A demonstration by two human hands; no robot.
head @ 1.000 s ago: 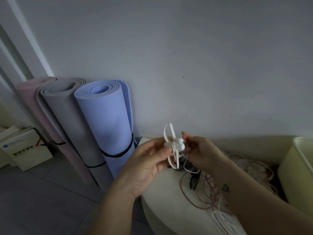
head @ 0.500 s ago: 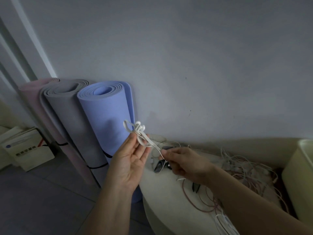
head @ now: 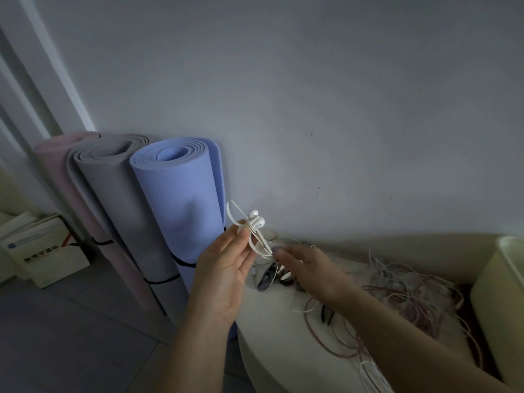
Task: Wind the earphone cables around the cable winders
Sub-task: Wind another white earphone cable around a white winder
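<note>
My left hand (head: 224, 268) is raised over the round table's left edge and pinches a white cable winder (head: 246, 228) at its fingertips. Two white earbuds (head: 256, 218) lie against the winder's top. The white earphone cable (head: 265, 248) runs down from the winder to my right hand (head: 307, 269), which is blurred just below and to the right, over the table. Whether its fingers hold the cable I cannot tell.
The cream round table (head: 286, 336) carries a tangle of white and reddish cables (head: 402, 290) and dark winders (head: 268, 277). Rolled blue (head: 181, 205), grey and pink mats lean on the wall at left. A pale bin (head: 502, 302) stands at right; boxes (head: 39, 251) sit on the floor.
My left hand carried the winder and earbuds leftward, then held there. My right hand dropped away from the winder and now sweeps along the cable, blurred.
</note>
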